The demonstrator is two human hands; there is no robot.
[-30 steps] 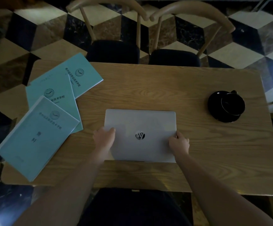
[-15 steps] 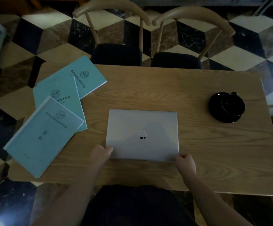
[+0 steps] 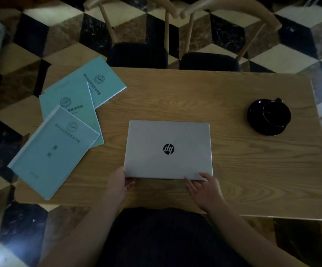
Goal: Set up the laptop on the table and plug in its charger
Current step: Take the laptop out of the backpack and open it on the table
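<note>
A closed silver laptop (image 3: 167, 149) with a dark round logo lies flat in the middle of the wooden table (image 3: 233, 170). My left hand (image 3: 118, 183) touches its near left corner, fingers curled at the edge. My right hand (image 3: 204, 186) is at the near right corner with fingers spread, fingertips against the front edge. No charger or cable is in view.
Three teal booklets (image 3: 60, 141) fan out on the table's left side, partly over the edge. A black cup on a black saucer (image 3: 268, 117) sits at the right. Two wooden chairs (image 3: 175, 35) stand behind the far edge on a chequered floor.
Both hands slid from the lid's sides back to the laptop's near corners. The right hand opened its fingers. The laptop stayed closed and in place.
</note>
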